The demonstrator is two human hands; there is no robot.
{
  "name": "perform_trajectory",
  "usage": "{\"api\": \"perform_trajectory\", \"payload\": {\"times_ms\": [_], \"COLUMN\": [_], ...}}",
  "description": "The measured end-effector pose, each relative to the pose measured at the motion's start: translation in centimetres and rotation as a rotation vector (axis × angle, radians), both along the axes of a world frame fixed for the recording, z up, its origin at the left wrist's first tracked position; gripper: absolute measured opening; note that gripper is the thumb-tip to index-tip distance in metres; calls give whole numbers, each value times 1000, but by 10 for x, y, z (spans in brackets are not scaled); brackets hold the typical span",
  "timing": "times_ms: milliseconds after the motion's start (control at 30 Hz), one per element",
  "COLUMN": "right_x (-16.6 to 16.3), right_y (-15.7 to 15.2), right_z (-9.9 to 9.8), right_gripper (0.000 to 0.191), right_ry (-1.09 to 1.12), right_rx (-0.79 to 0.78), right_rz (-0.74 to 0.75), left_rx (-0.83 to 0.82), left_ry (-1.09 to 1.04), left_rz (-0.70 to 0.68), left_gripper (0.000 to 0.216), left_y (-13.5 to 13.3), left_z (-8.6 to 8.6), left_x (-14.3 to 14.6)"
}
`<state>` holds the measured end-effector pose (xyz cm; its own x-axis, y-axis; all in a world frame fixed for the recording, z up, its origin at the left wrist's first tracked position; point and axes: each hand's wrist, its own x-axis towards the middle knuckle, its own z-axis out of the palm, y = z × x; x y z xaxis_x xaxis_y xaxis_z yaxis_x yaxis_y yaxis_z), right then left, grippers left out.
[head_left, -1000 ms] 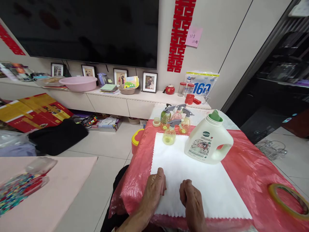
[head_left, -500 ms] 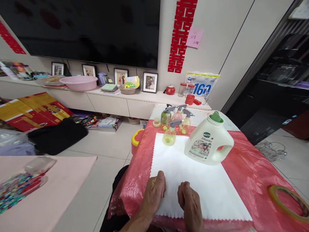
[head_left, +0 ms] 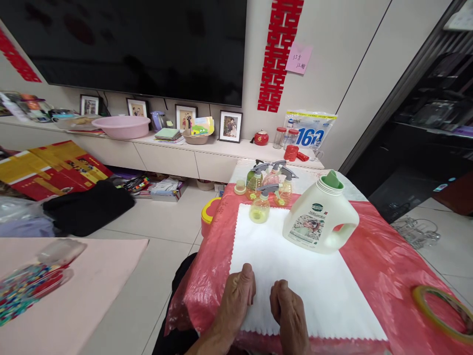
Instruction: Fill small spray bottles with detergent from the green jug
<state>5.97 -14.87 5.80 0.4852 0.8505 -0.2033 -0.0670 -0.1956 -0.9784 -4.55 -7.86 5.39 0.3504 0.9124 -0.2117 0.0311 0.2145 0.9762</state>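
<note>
My left hand [head_left: 240, 292] is curled into a loose fist with the thumb on top, over the left part of a white scalloped cloth [head_left: 314, 291]. To its right, my right hand [head_left: 288, 305] is closed in the same way, a gap of cloth between them. Nothing shows in either hand. Beyond them a big cream detergent jug [head_left: 308, 217] stands upright at the cloth's far right, its green spout [head_left: 331, 180] uncapped. A small clear spray bottle [head_left: 259, 209] with yellowish liquid and a grey trigger stands at the cloth's far left edge.
Several more spray bottles [head_left: 283, 190] stand behind, beside a pale cap [head_left: 240, 187]. A roll of tape [head_left: 424, 303] lies on the red plastic sheet [head_left: 377, 231] at right. On the left, a pink table [head_left: 99, 281] bears colourful beads [head_left: 25, 291]. A yellow-topped stool [head_left: 210, 209] is beside the table.
Both hands stay closed over the cloth; the right has shifted very slightly left. The bottles and jug stand as before.
</note>
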Motion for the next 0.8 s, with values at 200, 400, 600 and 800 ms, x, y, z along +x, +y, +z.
{"api": "perform_trajectory", "payload": {"times_ms": [200, 400, 600, 800], "right_x": [-1, -1, 0, -1], "right_y": [0, 0, 1, 2], "right_z": [0, 3, 3, -1], "right_gripper": [72, 73, 73, 74], "right_ry": [18, 41, 41, 46], "right_rx": [1, -8, -13, -21], "right_rz": [11, 24, 37, 44], "left_rx": [10, -9, -18, -13], "left_ry": [0, 16, 28, 26], "left_rz": [-13, -17, -25, -30], "left_gripper": [76, 78, 78, 77], "left_y": [-1, -1, -2, -1], "left_z": [-3, 7, 7, 1], "left_x": [0, 3, 4, 4]}}
